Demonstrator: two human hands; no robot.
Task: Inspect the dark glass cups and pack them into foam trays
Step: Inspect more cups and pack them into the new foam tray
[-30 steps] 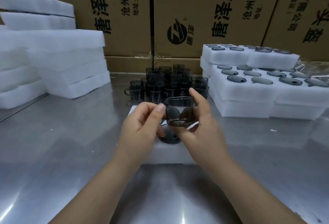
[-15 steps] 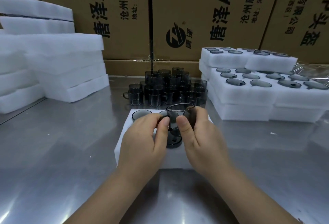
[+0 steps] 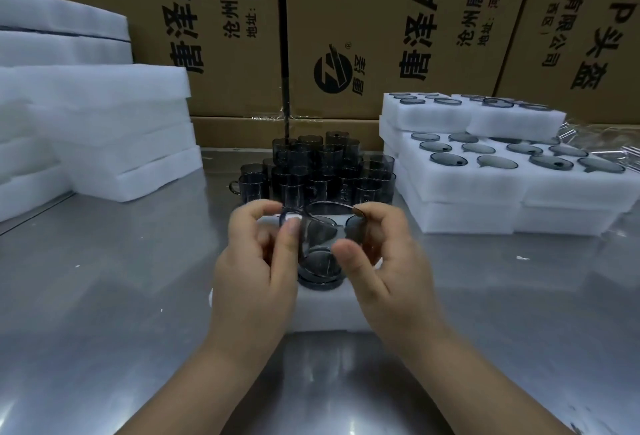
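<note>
A dark glass cup (image 3: 320, 240) stands upright between both hands, its base at a hole of the white foam tray (image 3: 325, 310) on the steel table. My left hand (image 3: 254, 268) pinches its handle and left side. My right hand (image 3: 384, 261) grips the rim and right wall. The tray's far holes hold other dark cups, mostly hidden by my fingers. Behind the tray stands a cluster of loose dark glass cups (image 3: 318, 171).
Filled foam trays (image 3: 485, 189) are stacked at the right. Blank foam trays (image 3: 104, 130) are piled at the left. Cardboard boxes (image 3: 381, 36) wall off the back. A steel table (image 3: 104, 296) stretches to both sides.
The cup came down from in front of the cluster to the tray and turned upright. Both hands followed it down and shifted their grip.
</note>
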